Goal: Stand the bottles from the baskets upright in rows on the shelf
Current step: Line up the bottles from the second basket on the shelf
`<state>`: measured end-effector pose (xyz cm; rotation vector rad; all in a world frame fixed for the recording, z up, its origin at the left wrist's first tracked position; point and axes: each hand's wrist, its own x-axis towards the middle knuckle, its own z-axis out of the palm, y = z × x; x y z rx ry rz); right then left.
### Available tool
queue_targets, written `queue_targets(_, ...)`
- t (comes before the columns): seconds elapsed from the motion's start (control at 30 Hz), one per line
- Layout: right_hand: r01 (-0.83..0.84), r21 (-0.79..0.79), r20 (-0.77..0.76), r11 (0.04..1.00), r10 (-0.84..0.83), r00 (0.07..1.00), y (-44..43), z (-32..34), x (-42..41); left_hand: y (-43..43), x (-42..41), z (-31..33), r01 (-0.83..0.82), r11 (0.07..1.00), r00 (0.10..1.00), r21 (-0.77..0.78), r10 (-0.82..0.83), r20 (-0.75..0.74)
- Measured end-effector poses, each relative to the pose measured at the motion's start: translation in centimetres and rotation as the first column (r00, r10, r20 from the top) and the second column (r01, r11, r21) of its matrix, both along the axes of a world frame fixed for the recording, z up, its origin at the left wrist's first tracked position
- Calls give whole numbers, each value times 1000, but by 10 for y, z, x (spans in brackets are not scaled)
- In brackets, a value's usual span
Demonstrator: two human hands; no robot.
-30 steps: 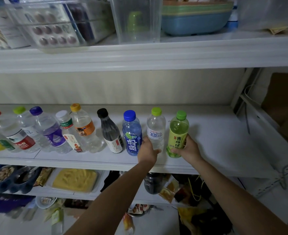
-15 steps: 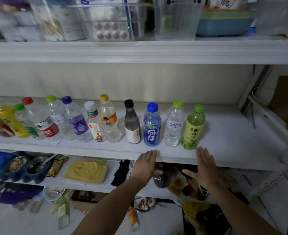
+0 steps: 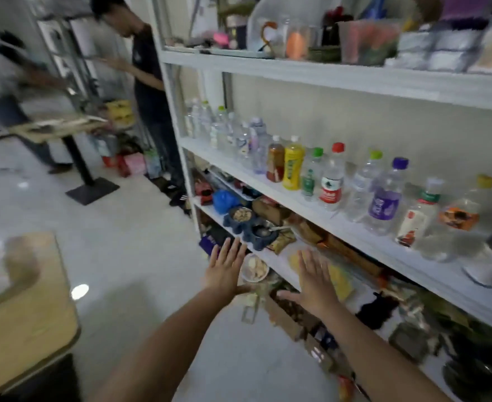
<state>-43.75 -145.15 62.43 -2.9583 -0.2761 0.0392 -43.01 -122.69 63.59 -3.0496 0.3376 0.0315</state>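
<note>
A long row of bottles stands upright on the white middle shelf, among them a yellow bottle, a red-capped water bottle and a purple-capped bottle. More clear bottles stand further along at the far left end. My left hand and my right hand hover below the shelf with fingers spread and straight, holding nothing. Both are clear of the bottles. No basket shows in this view.
The lower shelves hold blue bowls, snack packs and clutter. A wooden table sits at my near left. Two people stand by a small table at the far left. Open floor lies between.
Both hands let go of the two bottles they held and dropped below the shelf, fingers spread. My view has swung left, so the shelf now runs off to the right.
</note>
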Motion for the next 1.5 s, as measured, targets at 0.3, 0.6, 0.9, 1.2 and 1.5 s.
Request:
queue_targets(0.3,-525,-62,-3,849,526,851,265,21,39,226,-89,1,-562,825,826,-60,563,16)
queue_targets(0.6,-806,-88,35,585,811,584,448,18,63,363,-112,1,-829,557,557,-45,830,15)
queue_targets(0.9,-850,-22,-24,526,850,526,571,22,147,457,-83,-1,-937,349,349,-27,937,-10)
queue_targets(1.2,-920,-14,-90,392,916,392,665,5,146,528,-107,-7,-988,152,154,-26,986,-65)
queue_targets(1.5,-927,-8,-128,375,919,373,783,-2,143,644,-112,-20,-995,80,86,-56,989,-117)
